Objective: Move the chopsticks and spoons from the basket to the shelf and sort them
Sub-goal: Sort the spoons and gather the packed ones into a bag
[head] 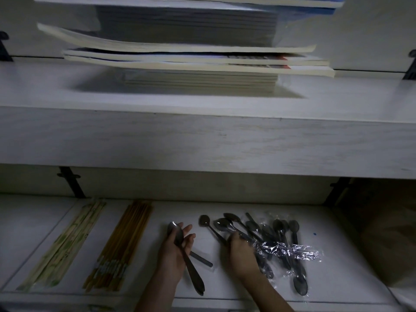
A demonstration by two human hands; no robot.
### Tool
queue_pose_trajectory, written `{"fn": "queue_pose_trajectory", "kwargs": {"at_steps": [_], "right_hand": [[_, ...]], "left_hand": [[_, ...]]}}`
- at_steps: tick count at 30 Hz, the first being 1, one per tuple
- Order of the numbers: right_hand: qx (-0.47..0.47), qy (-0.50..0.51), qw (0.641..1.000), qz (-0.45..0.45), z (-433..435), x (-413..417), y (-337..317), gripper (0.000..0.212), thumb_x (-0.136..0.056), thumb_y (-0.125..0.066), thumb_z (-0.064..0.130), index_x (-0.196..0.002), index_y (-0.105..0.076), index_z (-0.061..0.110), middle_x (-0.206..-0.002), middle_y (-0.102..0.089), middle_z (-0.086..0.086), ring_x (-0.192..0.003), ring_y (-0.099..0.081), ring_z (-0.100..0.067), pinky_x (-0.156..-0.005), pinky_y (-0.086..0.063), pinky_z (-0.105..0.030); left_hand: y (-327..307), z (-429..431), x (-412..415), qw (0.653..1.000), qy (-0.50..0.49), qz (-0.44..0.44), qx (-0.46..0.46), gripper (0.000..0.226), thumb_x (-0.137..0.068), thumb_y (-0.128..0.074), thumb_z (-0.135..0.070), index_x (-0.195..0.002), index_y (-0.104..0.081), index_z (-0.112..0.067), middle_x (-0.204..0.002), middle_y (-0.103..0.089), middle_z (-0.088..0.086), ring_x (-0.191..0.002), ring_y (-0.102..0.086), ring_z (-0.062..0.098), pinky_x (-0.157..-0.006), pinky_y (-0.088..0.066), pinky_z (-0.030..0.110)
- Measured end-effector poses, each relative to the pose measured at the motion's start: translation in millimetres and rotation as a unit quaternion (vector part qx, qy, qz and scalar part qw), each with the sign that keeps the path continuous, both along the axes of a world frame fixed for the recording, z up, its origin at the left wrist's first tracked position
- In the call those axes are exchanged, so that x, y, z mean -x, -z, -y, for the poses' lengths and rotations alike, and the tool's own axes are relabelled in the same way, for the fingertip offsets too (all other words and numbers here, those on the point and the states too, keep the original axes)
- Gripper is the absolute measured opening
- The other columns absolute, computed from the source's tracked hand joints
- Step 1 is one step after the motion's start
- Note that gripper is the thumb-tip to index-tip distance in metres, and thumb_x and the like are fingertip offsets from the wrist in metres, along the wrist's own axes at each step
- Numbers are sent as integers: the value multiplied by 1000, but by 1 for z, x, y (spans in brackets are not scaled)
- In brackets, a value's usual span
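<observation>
Left hand [177, 246] held one metal spoon [194, 275], fingers loosely curled. Right hand [242, 253] rested on the loose spoons [281, 228], apparently pinching their handles. Wrapped chopsticks [65, 242] and brown chopsticks [121, 239] lay left on the lower shelf [225, 280].

Bare left hand [177, 246], right hand [242, 252], forearms [157, 289]

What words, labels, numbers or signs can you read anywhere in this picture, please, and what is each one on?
No text can be read here; the head view is dark and blurred.
Red and dark markings on the book spines: too blurred to read.
Green print on the pale chopstick wrappers: too small to read.
Light print on the band around the brown chopsticks: too blurred to read.
</observation>
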State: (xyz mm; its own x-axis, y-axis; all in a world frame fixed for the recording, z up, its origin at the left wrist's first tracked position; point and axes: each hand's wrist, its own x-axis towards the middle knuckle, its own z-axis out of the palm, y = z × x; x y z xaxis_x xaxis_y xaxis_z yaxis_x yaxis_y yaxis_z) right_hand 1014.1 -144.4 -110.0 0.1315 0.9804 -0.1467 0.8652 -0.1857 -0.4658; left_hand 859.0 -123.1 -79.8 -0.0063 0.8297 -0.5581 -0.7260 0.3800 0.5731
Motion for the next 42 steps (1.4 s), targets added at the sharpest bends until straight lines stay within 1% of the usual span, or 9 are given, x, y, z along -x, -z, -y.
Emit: {"fn": "queue_pose_trajectory", "kwargs": {"at_steps": [5, 9, 16, 21, 25, 30, 33, 38, 42], "right_hand": [[-153, 18, 984, -92, 22, 11, -14, 9, -98, -35, 13, -90, -41, 14, -74, -56, -6, -65, -54, -23, -65, -45, -40], [-258, -58, 964, 11, 37, 19, -22, 17, -74, -62, 11, -81, -50, 21, -54, -54, 6, -47, -54, -7, -44, -33, -19], [-341, -176, 922, 53, 48, 15, -6, 29, -96, -38, 40, -78, -57, 27, -67, -55, 11, -56, -53, -2, -47, -38, -16], [-292, -205, 934, -1, 54, 13, -1, 6, -80, -57, 33, -85, -57, 29, -73, -56, 12, -62, -55, -2, -51, -40, -13], [-201, -242, 936, -156, 55, 6, -12, 36, -71, -50, 16, -101, -58, 34, -91, -58, 13, -85, -55, -3, -70, -44, -11], [-5, -42, 899, -435, 56, 10, -24, 17, -86, -50, 32, -93, -63, 38, -97, -67, 8, -92, -62, -8, -84, -49, -21], [145, -37, 863, -482, 59, 24, -30, 17, -96, -46, 36, -102, -54, 22, -78, -66, 3, -74, -63, -11, -75, -51, -21], [121, -55, 863, -488, 62, 39, -26, 15, -98, -44, 16, -110, -53, 18, -52, -55, 7, -41, -48, -2, -47, -39, -13], [179, -100, 843, -497, 57, 32, -35, 12, -96, -48, 26, -100, -58, 20, -62, -61, 3, -49, -56, -5, -54, -46, -15]], "left_hand": [[5, 0, -5, 1000, -2, 11, 15, 28, -98, -42, -26, -111, -53, -4, -119, -54, 20, -81, -57, 22, -60, -55, 26], [5, -1, -11, 997, -29, 67, 27, 41, -100, -39, -23, -131, -43, 3, -102, -57, 23, -82, -56, 24, -76, -54, 31], [3, -2, -13, 998, -20, 55, 27, 42, -99, -37, -37, -124, -46, -4, -99, -55, 15, -82, -54, 24, -81, -46, 32], [0, -2, -16, 999, -14, 40, 15, 33, -97, -44, -34, -103, -52, -3, -98, -53, 14, -82, -54, 21, -81, -46, 30], [2, -1, -15, 999, -4, 30, 10, 26, -100, -39, -25, -90, -54, -6, -92, -54, 12, -79, -54, 19, -59, -55, 22], [-4, 0, -16, 1000, 9, 26, -6, 27, -99, -39, -27, -91, -55, -7, -93, -55, 13, -79, -53, 20, -50, -55, 18], [-4, 2, -21, 999, 28, 17, -20, 27, -100, -38, -27, -91, -56, -9, -93, -57, 11, -73, -51, 18, -58, -53, 21], [-4, 5, -22, 997, 65, 23, -31, 27, -99, -37, -26, -97, -57, -10, -99, -62, 10, -84, -56, 22, -67, -48, 29], [-1, 2, -15, 998, 64, 21, -14, 24, -100, -36, -23, -96, -56, -10, -98, -60, 11, -47, -48, 10, -35, -38, 13]]}}
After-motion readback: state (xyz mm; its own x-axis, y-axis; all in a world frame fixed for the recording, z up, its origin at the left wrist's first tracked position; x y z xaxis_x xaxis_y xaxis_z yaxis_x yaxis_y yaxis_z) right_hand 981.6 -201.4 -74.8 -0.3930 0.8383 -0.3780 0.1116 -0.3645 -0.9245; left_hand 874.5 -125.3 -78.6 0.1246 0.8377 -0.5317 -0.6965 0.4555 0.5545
